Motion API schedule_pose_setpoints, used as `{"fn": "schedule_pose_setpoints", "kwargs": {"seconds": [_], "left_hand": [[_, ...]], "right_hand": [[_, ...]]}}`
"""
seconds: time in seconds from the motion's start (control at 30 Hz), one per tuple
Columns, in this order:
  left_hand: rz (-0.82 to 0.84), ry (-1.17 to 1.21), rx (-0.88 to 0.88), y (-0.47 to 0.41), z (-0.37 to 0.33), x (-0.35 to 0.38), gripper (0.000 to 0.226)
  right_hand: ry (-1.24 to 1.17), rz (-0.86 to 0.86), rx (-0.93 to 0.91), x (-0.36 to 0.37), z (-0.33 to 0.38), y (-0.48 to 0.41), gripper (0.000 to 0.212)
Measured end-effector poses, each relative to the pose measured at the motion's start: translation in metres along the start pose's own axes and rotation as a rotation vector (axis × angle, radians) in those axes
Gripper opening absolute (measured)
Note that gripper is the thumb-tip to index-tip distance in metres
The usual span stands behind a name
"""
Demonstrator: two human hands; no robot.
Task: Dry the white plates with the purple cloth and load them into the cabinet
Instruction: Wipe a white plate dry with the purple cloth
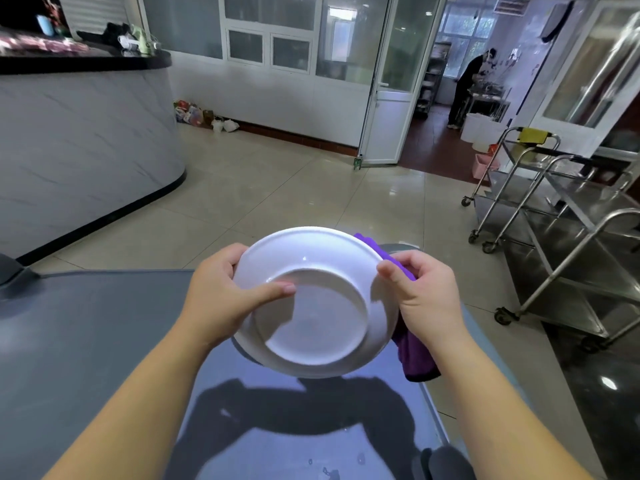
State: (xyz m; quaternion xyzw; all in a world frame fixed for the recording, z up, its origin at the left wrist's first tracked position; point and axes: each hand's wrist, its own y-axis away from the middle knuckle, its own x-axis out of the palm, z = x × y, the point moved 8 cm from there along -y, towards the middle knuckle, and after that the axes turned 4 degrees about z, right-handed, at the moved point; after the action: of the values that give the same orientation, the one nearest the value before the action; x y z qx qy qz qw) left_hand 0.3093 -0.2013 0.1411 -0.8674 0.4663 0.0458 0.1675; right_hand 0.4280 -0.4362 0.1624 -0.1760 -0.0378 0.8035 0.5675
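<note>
A white plate [311, 303] is held up above the grey table, its underside with the round foot ring facing me. My left hand [221, 296] grips its left rim, thumb lying across the back. My right hand [422, 292] grips the right rim together with the purple cloth [414, 355], which is bunched behind the plate and hangs down below the hand. A strip of the cloth also shows above my right thumb. No cabinet can be made out.
The grey table [104, 341] has water drops near its front edge. A grey metal basin rim [401, 247] peeks out behind the plate. Steel trolleys [554, 237] stand at the right. A curved counter [86, 133] is at the left; a person [467, 88] works beyond the open door.
</note>
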Motion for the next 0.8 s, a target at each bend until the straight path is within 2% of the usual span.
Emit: {"fn": "schedule_pose_setpoints", "kwargs": {"seconds": [0.17, 0.3, 0.4, 0.47, 0.57, 0.67, 0.73, 0.8], "left_hand": [[-0.061, -0.047, -0.009, 0.006, -0.003, -0.009, 0.054], [-0.059, -0.104, 0.001, 0.01, -0.007, -0.004, 0.046], [-0.069, -0.13, 0.01, 0.015, -0.01, 0.006, 0.037], [-0.115, -0.115, -0.01, 0.017, -0.006, 0.006, 0.037], [-0.175, -0.071, -0.06, 0.018, 0.002, 0.001, 0.041], [-0.155, -0.046, -0.088, 0.021, 0.004, 0.002, 0.046], [-0.134, -0.026, -0.093, 0.024, 0.003, 0.004, 0.044], [-0.128, 0.009, -0.094, 0.027, 0.002, 0.006, 0.043]], "right_hand": [[0.084, -0.253, 0.008, -0.031, 0.004, -0.006, 0.027], [0.154, -0.336, -0.067, -0.036, 0.027, -0.012, 0.025], [0.143, -0.25, -0.124, -0.016, 0.05, -0.011, 0.018], [0.156, -0.07, -0.15, 0.005, 0.058, -0.007, 0.011], [0.402, 0.138, -0.286, 0.027, 0.059, 0.003, 0.027], [0.714, 0.082, -0.466, 0.035, 0.058, 0.01, 0.034], [0.851, -0.001, -0.48, 0.039, 0.057, 0.013, 0.036], [0.873, -0.018, -0.492, 0.047, 0.06, 0.015, 0.039]]}}
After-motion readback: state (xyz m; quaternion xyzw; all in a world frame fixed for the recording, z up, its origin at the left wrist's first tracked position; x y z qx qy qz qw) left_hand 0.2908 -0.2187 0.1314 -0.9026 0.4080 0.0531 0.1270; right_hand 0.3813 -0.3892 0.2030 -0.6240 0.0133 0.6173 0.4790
